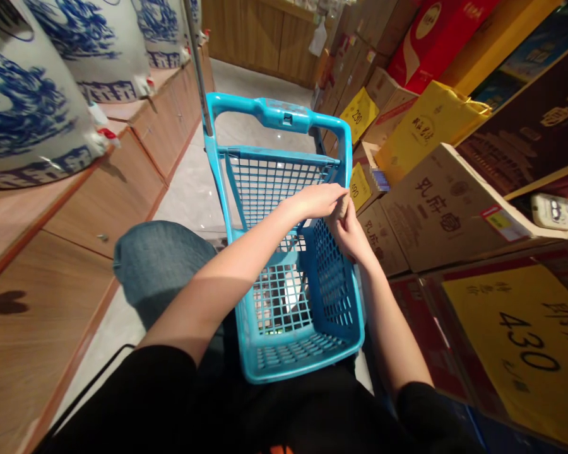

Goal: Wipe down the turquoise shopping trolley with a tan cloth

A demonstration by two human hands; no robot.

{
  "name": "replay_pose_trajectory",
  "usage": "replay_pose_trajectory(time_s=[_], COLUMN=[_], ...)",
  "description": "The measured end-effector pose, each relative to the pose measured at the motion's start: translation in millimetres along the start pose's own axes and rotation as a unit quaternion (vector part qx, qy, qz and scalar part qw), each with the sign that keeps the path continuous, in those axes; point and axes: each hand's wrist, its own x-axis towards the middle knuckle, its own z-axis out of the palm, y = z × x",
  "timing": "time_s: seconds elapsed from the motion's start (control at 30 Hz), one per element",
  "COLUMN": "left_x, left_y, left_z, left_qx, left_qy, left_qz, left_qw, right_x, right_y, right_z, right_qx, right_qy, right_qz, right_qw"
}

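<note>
Left hand (318, 200) and right hand (348, 233) meet fingertips-together over the blue shopping basket (307, 343), pinching something too small to identify.

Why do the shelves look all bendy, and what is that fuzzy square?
Head view: the wide lens bows the wooden shelf and boxes outward; a small patch beside the blue basket is pixelated; warm light leaves a soft shadow on the shelf; both hands look sharp.

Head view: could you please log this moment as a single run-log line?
left hand at basket rim, fingers pinched | right hand meeting it, fingers pinched | blue basket between knees | cardboard boxes on right | held item too small to tell
</note>
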Motion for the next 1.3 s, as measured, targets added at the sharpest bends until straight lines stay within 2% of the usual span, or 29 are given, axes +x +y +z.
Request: replay_pose_trajectory(time_s=[0.2, 0.27, 0.33, 0.43, 0.67, 0.77, 0.87, 1.03, 1.13, 1.2, 1.3], left_x=[5, 5, 5, 4, 7, 10, 11, 10, 10, 10, 9], left_y=[-8, -12, -15, -17, -13, -6, -1, -2, -7, -11, -15], left_z=[6.7, 8.7, 10.5, 12.6, 24.5, 32.2, 34.8, 28.0, 25.3, 25.1, 24.8], left_qx=[0.024, 0.011, 0.007, 0.017, 0.014, 0.036, 0.053, 0.056, 0.066, 0.066, 0.053], left_qy=[0.021, 0.032, 0.033, 0.025, 0.042, 0.033, 0.018, 0.036, 0.060, 0.073, 0.069], left_qz=[-0.039, -0.041, -0.048, -0.057, 0.002, 0.034, 0.034, -0.003, -0.027, -0.032, -0.029], left_qw=[0.999, 0.999, 0.998, 0.998, 0.999, 0.998, 0.998, 0.998, 0.996, 0.995, 0.996], right_x=[75, 90, 95, 78, -13, -24, -2, 73, 108, 119, 119], right_y=[1, -1, -3, -4, -3, 0, 7, 14, 16, 18, 27], right_z=[-1, 1, 4, 7, 6, 3, 0, -3, 1, 5, 10], right_qx=[0.019, 0.026, 0.029, 0.027, 0.026, 0.026, 0.023, 0.006, 0.017, 0.036, 0.051], right_qy=[0.039, 0.059, 0.067, 0.054, 0.010, 0.007, 0.011, 0.040, 0.074, 0.091, 0.094], right_qz=[0.041, 0.033, 0.024, 0.019, 0.065, 0.052, 0.039, 0.017, 0.003, 0.007, 0.029], right_qw=[0.998, 0.997, 0.997, 0.998, 0.998, 0.998, 0.999, 0.999, 0.997, 0.995, 0.994])
